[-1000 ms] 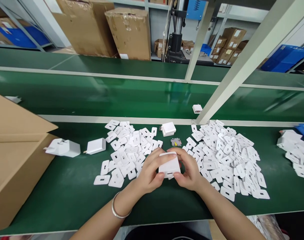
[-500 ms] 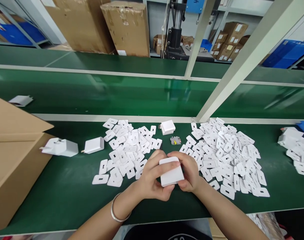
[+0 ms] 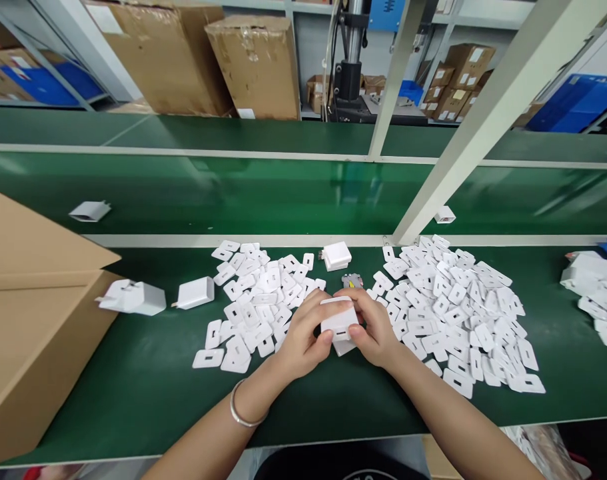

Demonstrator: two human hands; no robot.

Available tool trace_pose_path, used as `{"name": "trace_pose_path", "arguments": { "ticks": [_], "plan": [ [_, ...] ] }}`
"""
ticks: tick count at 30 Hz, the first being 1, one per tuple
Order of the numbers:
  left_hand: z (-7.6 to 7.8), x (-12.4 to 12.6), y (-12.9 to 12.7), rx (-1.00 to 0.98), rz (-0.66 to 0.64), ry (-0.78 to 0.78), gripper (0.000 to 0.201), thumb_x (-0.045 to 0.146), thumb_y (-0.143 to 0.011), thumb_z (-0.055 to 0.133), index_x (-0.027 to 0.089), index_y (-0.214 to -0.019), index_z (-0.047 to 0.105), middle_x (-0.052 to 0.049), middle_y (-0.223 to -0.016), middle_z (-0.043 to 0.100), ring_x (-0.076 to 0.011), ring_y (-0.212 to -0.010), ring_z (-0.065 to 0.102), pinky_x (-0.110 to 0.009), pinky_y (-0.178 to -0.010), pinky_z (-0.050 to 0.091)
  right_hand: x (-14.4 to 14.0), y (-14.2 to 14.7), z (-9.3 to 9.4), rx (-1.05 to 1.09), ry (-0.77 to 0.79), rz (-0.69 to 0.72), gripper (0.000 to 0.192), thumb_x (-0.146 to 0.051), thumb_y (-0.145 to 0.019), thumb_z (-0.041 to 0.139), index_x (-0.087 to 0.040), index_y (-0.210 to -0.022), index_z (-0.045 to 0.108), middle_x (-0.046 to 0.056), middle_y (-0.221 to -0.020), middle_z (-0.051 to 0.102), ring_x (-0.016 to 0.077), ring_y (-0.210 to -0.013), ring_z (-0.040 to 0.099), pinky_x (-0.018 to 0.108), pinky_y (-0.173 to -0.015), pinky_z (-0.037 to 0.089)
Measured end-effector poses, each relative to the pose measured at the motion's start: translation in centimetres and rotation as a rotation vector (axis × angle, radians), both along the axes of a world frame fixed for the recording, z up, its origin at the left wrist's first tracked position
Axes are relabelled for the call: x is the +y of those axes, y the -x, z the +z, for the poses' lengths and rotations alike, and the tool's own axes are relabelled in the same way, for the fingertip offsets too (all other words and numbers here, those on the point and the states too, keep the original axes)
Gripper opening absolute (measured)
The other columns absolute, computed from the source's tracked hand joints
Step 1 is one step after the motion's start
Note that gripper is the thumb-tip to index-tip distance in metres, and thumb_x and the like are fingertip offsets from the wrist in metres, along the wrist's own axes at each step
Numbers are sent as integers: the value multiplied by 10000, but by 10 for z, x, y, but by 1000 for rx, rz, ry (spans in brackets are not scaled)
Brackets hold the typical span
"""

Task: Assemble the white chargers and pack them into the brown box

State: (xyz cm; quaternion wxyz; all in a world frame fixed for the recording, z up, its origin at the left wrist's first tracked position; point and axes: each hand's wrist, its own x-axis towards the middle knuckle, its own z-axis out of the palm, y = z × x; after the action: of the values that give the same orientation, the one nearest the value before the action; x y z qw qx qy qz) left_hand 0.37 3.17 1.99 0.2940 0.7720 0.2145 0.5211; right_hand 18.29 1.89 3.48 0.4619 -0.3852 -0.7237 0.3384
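On the green table (image 3: 133, 387), right in front of the person, both hands meet around one white charger block (image 3: 339, 321). The left hand (image 3: 303, 340) wraps it from its left side, thumb pressed on the front face. The right hand (image 3: 376, 330) closes in from the other side, fingertips on the top edge. So both hands are pinched onto the same block, held just above the table surface.

The block sits dead centre between the two hands, neither one noticeably nearer. Its face with the slot is turned toward the camera, and its longer side runs roughly left to right.

Left of the block lies a pile of flat white plates (image 3: 256, 300), and a bigger pile of plates (image 3: 458, 313) spreads out on its right. Just behind the block is a small circuit board (image 3: 352, 281), and a bit further back another charger (image 3: 336, 256). Well off to the block's left are two more chargers (image 3: 196, 292) (image 3: 133, 297) next to a cardboard box (image 3: 28, 320). A silver bracelet (image 3: 243, 413) is on the left wrist.
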Motion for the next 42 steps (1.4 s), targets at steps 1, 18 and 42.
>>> {"name": "trace_pose_path", "arguments": {
  "ticks": [1, 18, 42],
  "plan": [
    [0, 0, 0, 1, 5, -3, 432, 479, -1119, 372, 270, -1432, 585, -55, -954, 590, -212, -852, 525, -352, -758, 442, 0, 0, -1, 6, -1, -3, 540, -707, -1009, 467, -222, -1225, 569, 0, -763, 609, 150, -525, 503, 297, -486, 425],
    [-1, -46, -1, 540, 402, -20, 279, 244, -987, 613, 238, -1265, 593, -85, -1090, 653, -282, -1039, 643, -422, -876, 541, 40, -51, -2, -648, -75, -363, 460, -216, -902, 636, -106, -1349, 656, 180, -1284, 630, 366, -1209, 519, 515, -1041, 450],
    [39, 70, -17, 370, 365, -139, 445, 429, -945, 759, 255, -1331, 622, -96, -1285, 702, -295, -1198, 629, -478, -1036, 503, 38, -49, 1, -917, -73, -335, 279, -319, -896, 831, -134, -1038, 679, 111, -1023, 720, 290, -979, 655, 375, -822, 417]
  ]
}}
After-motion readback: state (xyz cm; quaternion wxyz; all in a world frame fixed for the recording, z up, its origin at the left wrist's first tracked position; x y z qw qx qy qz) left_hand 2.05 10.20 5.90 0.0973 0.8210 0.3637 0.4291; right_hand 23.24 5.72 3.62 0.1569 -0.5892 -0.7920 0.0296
